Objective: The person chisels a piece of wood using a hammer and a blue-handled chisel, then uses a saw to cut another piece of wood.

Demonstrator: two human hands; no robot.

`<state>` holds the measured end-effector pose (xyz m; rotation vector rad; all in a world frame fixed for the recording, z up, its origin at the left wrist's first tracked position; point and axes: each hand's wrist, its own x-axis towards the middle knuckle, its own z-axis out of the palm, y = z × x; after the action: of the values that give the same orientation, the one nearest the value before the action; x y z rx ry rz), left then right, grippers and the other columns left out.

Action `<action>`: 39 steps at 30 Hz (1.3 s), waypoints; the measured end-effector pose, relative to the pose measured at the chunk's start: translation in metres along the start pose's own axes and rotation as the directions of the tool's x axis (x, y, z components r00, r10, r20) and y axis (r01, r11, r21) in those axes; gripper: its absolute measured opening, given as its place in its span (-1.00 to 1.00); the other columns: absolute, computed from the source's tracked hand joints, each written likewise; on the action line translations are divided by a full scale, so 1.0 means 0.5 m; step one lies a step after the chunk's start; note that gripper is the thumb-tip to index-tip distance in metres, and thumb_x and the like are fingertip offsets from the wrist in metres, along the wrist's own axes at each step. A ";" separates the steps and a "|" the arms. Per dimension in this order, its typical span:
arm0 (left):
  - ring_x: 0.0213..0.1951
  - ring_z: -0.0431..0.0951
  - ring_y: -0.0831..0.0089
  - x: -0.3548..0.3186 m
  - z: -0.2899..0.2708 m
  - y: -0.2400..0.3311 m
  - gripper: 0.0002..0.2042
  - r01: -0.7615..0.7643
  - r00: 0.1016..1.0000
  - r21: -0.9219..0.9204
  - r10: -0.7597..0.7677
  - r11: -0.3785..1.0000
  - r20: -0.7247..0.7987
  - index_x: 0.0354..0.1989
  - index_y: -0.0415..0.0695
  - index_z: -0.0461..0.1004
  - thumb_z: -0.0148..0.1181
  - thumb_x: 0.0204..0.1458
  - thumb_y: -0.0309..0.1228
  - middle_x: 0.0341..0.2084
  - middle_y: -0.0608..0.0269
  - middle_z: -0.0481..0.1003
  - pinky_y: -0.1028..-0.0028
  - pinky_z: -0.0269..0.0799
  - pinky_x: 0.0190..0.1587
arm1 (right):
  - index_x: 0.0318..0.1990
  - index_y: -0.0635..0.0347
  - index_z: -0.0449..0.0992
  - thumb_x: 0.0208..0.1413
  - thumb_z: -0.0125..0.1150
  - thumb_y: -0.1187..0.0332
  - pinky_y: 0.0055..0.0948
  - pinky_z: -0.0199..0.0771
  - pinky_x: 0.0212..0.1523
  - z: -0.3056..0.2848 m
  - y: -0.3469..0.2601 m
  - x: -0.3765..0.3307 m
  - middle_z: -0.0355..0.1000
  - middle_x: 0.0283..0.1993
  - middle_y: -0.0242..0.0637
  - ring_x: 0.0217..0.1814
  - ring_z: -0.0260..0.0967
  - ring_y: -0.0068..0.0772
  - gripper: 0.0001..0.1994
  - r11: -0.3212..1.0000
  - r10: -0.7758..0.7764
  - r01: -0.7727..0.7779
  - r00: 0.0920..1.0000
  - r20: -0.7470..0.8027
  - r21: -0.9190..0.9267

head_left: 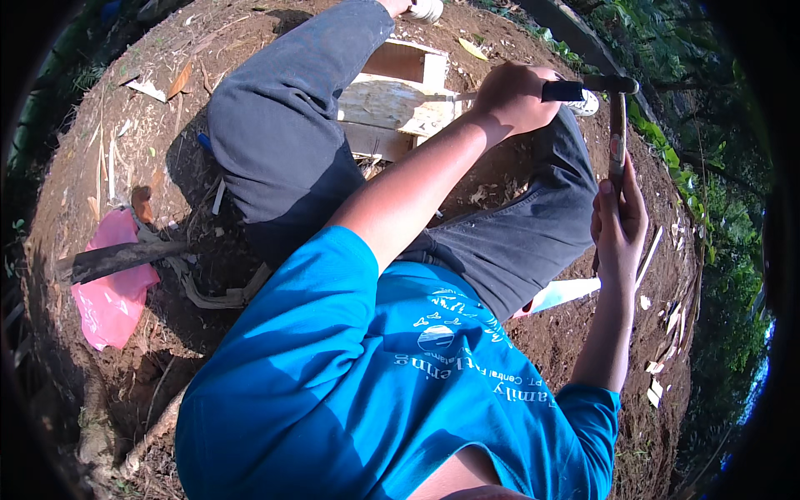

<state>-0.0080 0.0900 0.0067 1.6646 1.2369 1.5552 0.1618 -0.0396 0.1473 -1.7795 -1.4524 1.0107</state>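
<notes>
My left arm reaches across my body, and my left hand [515,98] is closed round a chisel-like tool. Its black handle end [562,91] sticks out on the right, and a thin pale part points left over a pale wooden box-like frame [383,104] between my legs. My right hand [621,218] grips the wooden handle of a hammer [617,137]. The dark hammer head lies in line with the black handle end; whether they touch I cannot tell. My left forearm and left leg hide parts of the frame.
My bent legs flank the frame on brown soil. To the left lies a pink plastic sheet [117,292] under a dark stick [125,260], by roots. A pale blade-like thing [567,293] lies by my right thigh. Wood chips lie at right, bordered by green plants [717,292].
</notes>
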 end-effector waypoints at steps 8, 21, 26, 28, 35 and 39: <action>-0.47 0.63 -0.01 0.012 -0.002 0.008 -0.80 -0.046 0.999 0.073 0.045 0.996 0.011 -0.55 -0.10 0.56 0.31 0.02 -0.28 -0.60 0.04 0.57 0.17 0.53 -0.42 | 0.54 0.13 0.05 0.45 0.00 0.37 -0.75 -0.03 -0.68 -0.019 0.021 0.009 0.18 -0.54 -0.58 -0.65 0.03 -0.86 -0.44 0.986 -0.128 0.138 0.986 -0.109 0.091; -0.41 0.64 -0.02 -0.002 0.022 0.014 -0.79 0.002 0.994 0.150 -0.018 0.989 0.107 -0.49 -0.09 0.59 0.30 0.00 -0.22 -0.53 0.00 0.60 0.13 0.55 -0.33 | 0.54 0.11 0.10 0.44 0.07 0.36 -0.77 -0.02 -0.62 -0.023 0.041 0.003 0.22 -0.51 -0.65 -0.59 0.05 -0.90 -0.43 0.993 0.009 0.000 0.997 -0.074 0.121; -0.42 0.65 0.02 -0.023 0.033 -0.002 -0.81 -0.064 0.978 0.275 0.004 0.959 0.211 -0.47 -0.09 0.59 0.32 -0.02 -0.23 -0.54 0.07 0.60 0.15 0.56 -0.33 | 0.52 0.15 0.15 0.43 0.08 0.39 -0.79 0.02 -0.59 -0.029 0.068 0.003 0.29 -0.46 -0.64 -0.56 0.07 -0.91 -0.45 0.988 0.003 0.001 1.000 -0.028 0.156; -0.43 0.66 0.05 -0.031 0.038 -0.006 -0.83 -0.103 0.961 0.294 0.020 0.950 0.274 -0.44 -0.06 0.60 0.34 -0.04 -0.23 -0.54 0.13 0.61 0.17 0.56 -0.33 | 0.52 0.16 0.15 0.42 0.09 0.40 -0.80 0.03 -0.58 -0.036 0.089 0.000 0.30 -0.41 -0.62 -0.54 0.10 -0.92 -0.44 0.977 -0.007 0.016 0.999 -0.043 0.211; -0.38 0.67 0.06 -0.019 0.053 -0.001 -0.82 -0.031 0.926 0.373 -0.114 0.927 0.360 -0.38 -0.05 0.64 0.33 0.00 -0.22 -0.51 0.09 0.62 0.15 0.59 -0.27 | 0.53 0.10 0.13 0.42 0.09 0.42 -0.80 0.03 -0.57 -0.019 0.127 -0.036 0.26 -0.42 -0.62 -0.55 0.08 -0.88 -0.42 0.943 0.072 -0.034 0.992 -0.103 0.331; -0.24 0.69 0.08 -0.041 0.057 0.015 -0.86 -0.173 0.735 0.452 -0.191 0.875 0.651 -0.31 -0.03 0.65 0.29 0.00 -0.30 -0.38 0.07 0.66 0.13 0.60 -0.15 | 0.54 0.11 0.11 0.43 0.07 0.41 -0.76 0.00 -0.63 -0.017 0.139 -0.051 0.24 -0.46 -0.61 -0.60 0.05 -0.87 -0.43 0.902 0.087 -0.036 0.991 -0.101 0.430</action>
<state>0.0232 0.0743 -0.0014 2.2495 1.2480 0.4796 0.2012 -0.0786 0.0978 -1.5384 -1.0096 1.1350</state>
